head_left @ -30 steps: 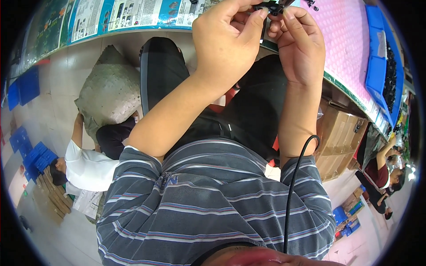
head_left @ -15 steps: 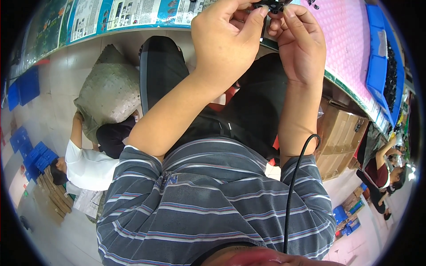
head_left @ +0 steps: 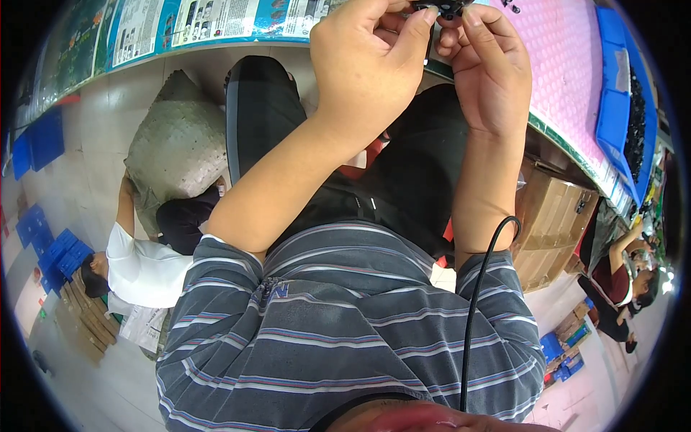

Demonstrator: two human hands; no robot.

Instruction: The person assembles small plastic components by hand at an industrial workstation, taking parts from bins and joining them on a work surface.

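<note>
Head view: a small black part (head_left: 440, 7) is pinched at the top edge of the picture, between the fingertips of the left hand (head_left: 367, 61) and the right hand (head_left: 486, 65), both closed on it. It is held just above the pink bubble-wrap sheet (head_left: 558, 65) on the bench. A black cable (head_left: 479, 302) is seen hanging past the right forearm, over the striped shirt (head_left: 338, 338).

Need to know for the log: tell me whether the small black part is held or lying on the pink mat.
Held: both hands, left hand and right hand, pinch the small black part above the pink mat.
</note>
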